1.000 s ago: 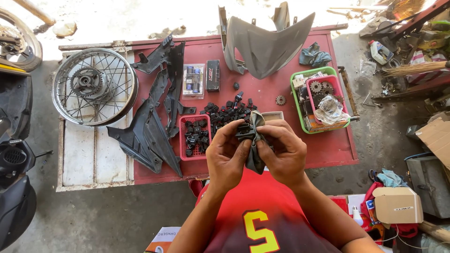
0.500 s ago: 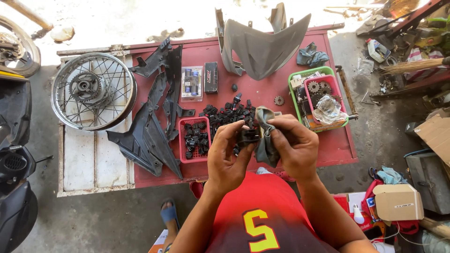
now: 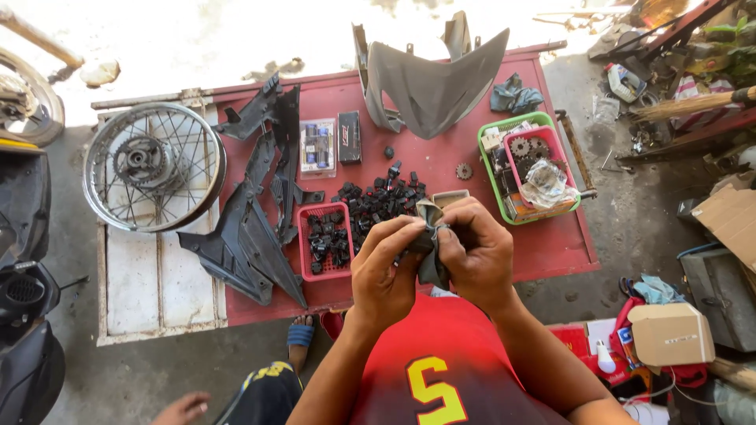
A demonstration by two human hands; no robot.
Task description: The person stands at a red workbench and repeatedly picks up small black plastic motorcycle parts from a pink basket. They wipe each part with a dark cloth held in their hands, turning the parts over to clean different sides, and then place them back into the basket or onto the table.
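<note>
Over the front edge of a red table (image 3: pixel 551 244), my left hand (image 3: pixel 383 271) and my right hand (image 3: pixel 476 248) are pressed together around a dark grey rag (image 3: pixel 430 264). The rag is bunched between my fingers and hangs down below them. A small dark part seems wrapped in it, mostly hidden. Just beyond my hands lies a pile of small black parts (image 3: pixel 378 197). A small red basket (image 3: pixel 324 240) with more black parts stands left of my left hand.
A grey front fairing (image 3: pixel 429 83), black fairing panels (image 3: pixel 252 228), a green basket (image 3: pixel 496 169) with gears and a blue cloth (image 3: pixel 513 97) lie on the table. A spoked wheel (image 3: pixel 153 165) rests at left. Boxes and clutter crowd the right floor.
My hands have shifted slightly right and closer together, and the rag has been turned and bunched tighter between the fingers. The view has drifted a little.
</note>
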